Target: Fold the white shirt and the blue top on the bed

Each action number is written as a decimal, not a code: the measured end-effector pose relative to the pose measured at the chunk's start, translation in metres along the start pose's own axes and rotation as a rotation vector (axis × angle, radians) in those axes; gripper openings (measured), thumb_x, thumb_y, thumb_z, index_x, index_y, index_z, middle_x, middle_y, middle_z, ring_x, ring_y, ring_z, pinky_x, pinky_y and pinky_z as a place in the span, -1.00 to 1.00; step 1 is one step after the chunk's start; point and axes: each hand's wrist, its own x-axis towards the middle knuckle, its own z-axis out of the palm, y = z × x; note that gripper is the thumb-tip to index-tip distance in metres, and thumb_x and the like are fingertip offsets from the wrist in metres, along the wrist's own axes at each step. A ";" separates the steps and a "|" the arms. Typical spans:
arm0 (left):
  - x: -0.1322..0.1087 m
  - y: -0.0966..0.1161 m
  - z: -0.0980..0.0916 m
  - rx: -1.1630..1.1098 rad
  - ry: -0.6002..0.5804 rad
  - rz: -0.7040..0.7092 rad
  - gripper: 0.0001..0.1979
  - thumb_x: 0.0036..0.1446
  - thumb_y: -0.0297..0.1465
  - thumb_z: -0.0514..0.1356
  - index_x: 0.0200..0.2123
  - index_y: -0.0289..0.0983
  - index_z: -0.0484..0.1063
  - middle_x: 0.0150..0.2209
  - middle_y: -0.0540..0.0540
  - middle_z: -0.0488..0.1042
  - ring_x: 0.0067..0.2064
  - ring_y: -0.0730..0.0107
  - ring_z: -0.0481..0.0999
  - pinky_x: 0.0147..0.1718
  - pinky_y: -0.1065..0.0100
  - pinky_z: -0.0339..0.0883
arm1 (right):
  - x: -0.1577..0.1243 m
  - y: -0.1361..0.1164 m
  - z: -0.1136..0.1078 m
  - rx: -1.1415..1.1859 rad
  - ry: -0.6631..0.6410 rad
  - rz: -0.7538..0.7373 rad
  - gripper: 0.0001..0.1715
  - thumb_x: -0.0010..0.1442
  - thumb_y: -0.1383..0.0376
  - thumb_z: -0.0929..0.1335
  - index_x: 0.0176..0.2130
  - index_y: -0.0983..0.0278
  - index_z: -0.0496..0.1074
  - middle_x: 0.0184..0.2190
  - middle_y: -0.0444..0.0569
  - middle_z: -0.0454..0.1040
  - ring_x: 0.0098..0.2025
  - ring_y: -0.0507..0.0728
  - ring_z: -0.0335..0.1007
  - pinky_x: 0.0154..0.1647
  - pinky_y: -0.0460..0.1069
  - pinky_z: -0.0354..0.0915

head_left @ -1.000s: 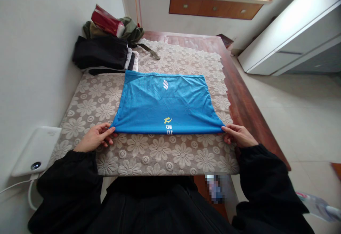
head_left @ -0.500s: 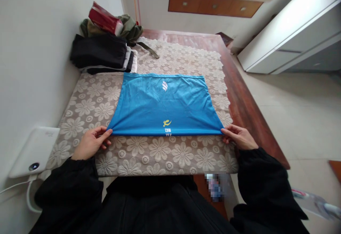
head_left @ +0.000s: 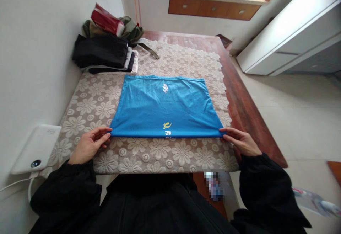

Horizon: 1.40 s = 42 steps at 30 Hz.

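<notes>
A blue shirt (head_left: 165,109), folded into a flat wide piece, lies on the flowered tablecloth (head_left: 160,150). It bears a white mark near its far edge and a yellow mark with white lettering by the near fold. My left hand (head_left: 89,143) pinches the shirt's near left corner between thumb and fingers. At the near right corner, my right hand (head_left: 242,141) grips the cloth the same way. The near edge runs straight between both hands, and faint creases cross the fabric.
Folded dark clothes (head_left: 101,54) are stacked at the back left by the wall, with a red packet (head_left: 106,19) and olive cloth behind. A white power bank (head_left: 37,148) with a cable lies at the left. The wooden table edge (head_left: 247,109) runs along the right.
Both hands keep their hold on the near corners. The fingers have shifted slightly, with my right hand's fingers flatter over the corner. The camera view has tilted a little.
</notes>
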 end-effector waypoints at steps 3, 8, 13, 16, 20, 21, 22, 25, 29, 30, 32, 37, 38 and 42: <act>0.000 -0.003 -0.003 0.024 0.006 0.055 -0.38 -0.22 -0.04 0.55 -0.08 -0.21 0.65 -0.03 -0.15 0.70 -0.09 0.15 0.68 -0.14 0.30 0.64 | -0.003 0.003 0.000 0.042 -0.028 -0.044 -0.16 -0.15 -0.20 0.74 -0.01 0.19 0.70 -0.13 0.06 0.72 -0.19 0.22 0.67 -0.15 0.03 0.62; 0.007 0.000 -0.001 0.089 0.099 0.117 -0.48 -0.11 -0.04 0.48 -0.09 -0.18 0.67 -0.03 -0.13 0.73 -0.07 0.07 0.72 0.07 0.16 0.61 | 0.004 0.001 0.011 -0.015 0.167 -0.199 -0.27 -0.10 -0.25 0.70 -0.14 0.20 0.73 -0.19 0.06 0.71 -0.21 0.23 0.65 -0.13 0.06 0.63; 0.003 0.000 -0.002 0.191 0.224 0.238 -0.63 0.04 -0.03 0.43 -0.19 -0.14 0.72 -0.17 -0.08 0.74 -0.10 0.07 0.72 0.06 0.18 0.58 | 0.002 0.003 0.007 -0.135 0.249 -0.271 -0.30 -0.01 -0.30 0.64 -0.15 0.16 0.75 -0.15 0.04 0.72 -0.15 0.28 0.68 0.03 0.14 0.63; -0.011 -0.003 -0.007 0.208 0.211 0.294 -0.67 0.07 -0.03 0.42 -0.26 -0.14 0.73 -0.21 -0.09 0.72 -0.17 0.11 0.70 -0.05 0.21 0.59 | -0.013 0.010 -0.002 -0.213 0.207 -0.268 -0.32 0.02 -0.32 0.61 -0.15 0.13 0.76 -0.17 0.05 0.72 -0.16 0.30 0.70 -0.02 0.12 0.65; -0.037 0.010 -0.018 0.276 0.149 0.430 -0.74 0.10 -0.05 0.41 -0.36 -0.09 0.73 -0.32 -0.08 0.63 -0.25 0.12 0.64 -0.21 0.21 0.57 | -0.040 -0.002 -0.013 -0.283 0.156 -0.300 -0.49 0.13 -0.29 0.56 -0.23 0.02 0.77 -0.22 0.10 0.69 -0.19 0.38 0.69 -0.16 0.17 0.65; -0.042 0.017 -0.021 0.280 0.153 0.452 -0.77 0.10 -0.06 0.40 -0.38 -0.05 0.73 -0.34 -0.07 0.60 -0.27 0.11 0.63 -0.25 0.18 0.57 | -0.045 -0.010 -0.015 -0.300 0.167 -0.328 -0.57 0.16 -0.27 0.54 -0.26 -0.04 0.77 -0.21 0.14 0.66 -0.16 0.42 0.68 -0.14 0.22 0.64; -0.044 0.026 -0.024 0.275 0.169 0.470 -0.81 0.09 -0.07 0.40 -0.40 -0.01 0.72 -0.35 -0.06 0.59 -0.28 0.07 0.63 -0.26 0.13 0.59 | -0.047 -0.021 -0.017 -0.311 0.193 -0.364 -0.64 0.19 -0.24 0.52 -0.28 -0.10 0.76 -0.17 0.18 0.64 -0.11 0.46 0.67 -0.09 0.27 0.62; -0.033 0.055 -0.028 0.237 0.265 0.516 -0.86 0.04 -0.09 0.41 -0.43 0.04 0.68 -0.25 -0.07 0.62 -0.15 -0.10 0.66 -0.07 -0.08 0.64 | -0.030 -0.056 -0.018 -0.250 0.273 -0.445 -0.76 0.25 -0.17 0.50 -0.28 -0.19 0.73 -0.01 0.23 0.61 0.10 0.52 0.59 0.18 0.35 0.51; 0.031 0.092 -0.017 0.186 0.320 0.435 -0.76 0.10 -0.07 0.35 -0.27 -0.07 0.62 -0.12 -0.07 0.68 0.02 -0.10 0.66 0.08 -0.02 0.60 | 0.050 -0.090 -0.015 -0.138 0.325 -0.378 -0.71 0.16 -0.13 0.56 -0.25 -0.05 0.69 -0.17 0.12 0.66 -0.05 0.47 0.62 0.19 0.37 0.50; 0.053 0.099 -0.011 0.213 0.330 0.398 -0.73 0.12 -0.08 0.32 -0.22 -0.11 0.59 -0.18 -0.08 0.67 -0.06 -0.04 0.67 0.01 0.04 0.60 | 0.077 -0.094 -0.013 -0.137 0.339 -0.361 -0.64 0.09 -0.15 0.57 -0.27 0.01 0.67 -0.24 0.09 0.66 -0.14 0.43 0.61 0.08 0.35 0.55; 0.098 0.109 0.004 0.328 0.339 0.350 -0.72 0.18 -0.13 0.25 -0.16 -0.19 0.54 -0.24 -0.09 0.62 -0.17 0.09 0.65 -0.08 0.14 0.56 | 0.129 -0.100 -0.005 -0.139 0.301 -0.326 -0.51 -0.03 -0.19 0.54 -0.31 0.11 0.62 -0.34 0.04 0.63 -0.29 0.33 0.57 -0.16 0.25 0.59; 0.175 0.106 0.040 0.454 0.331 0.325 -0.89 0.25 -0.33 0.24 -0.19 -0.21 0.50 -0.25 -0.12 0.60 -0.25 0.20 0.63 -0.12 0.20 0.51 | 0.208 -0.100 0.023 -0.458 0.301 -0.142 -0.76 0.15 0.06 0.43 -0.32 0.17 0.54 -0.37 0.00 0.61 -0.32 0.24 0.55 -0.24 0.11 0.52; 0.181 0.103 0.042 0.477 0.333 0.322 -0.91 0.27 -0.35 0.24 -0.18 -0.21 0.50 -0.25 -0.13 0.60 -0.25 0.20 0.64 -0.10 0.19 0.52 | 0.214 -0.099 0.026 -0.505 0.316 -0.133 -0.81 0.17 0.11 0.43 -0.32 0.17 0.54 -0.36 0.01 0.62 -0.29 0.25 0.57 -0.19 0.11 0.51; 0.179 0.098 0.040 0.567 0.345 0.346 -0.74 0.35 -0.34 0.20 0.06 -0.26 0.50 -0.05 -0.25 0.64 -0.15 0.09 0.68 0.05 0.06 0.55 | 0.212 -0.096 0.026 -0.583 0.351 -0.124 -0.79 0.20 0.21 0.40 -0.18 0.22 0.59 -0.28 0.07 0.64 -0.19 0.30 0.60 -0.01 0.18 0.52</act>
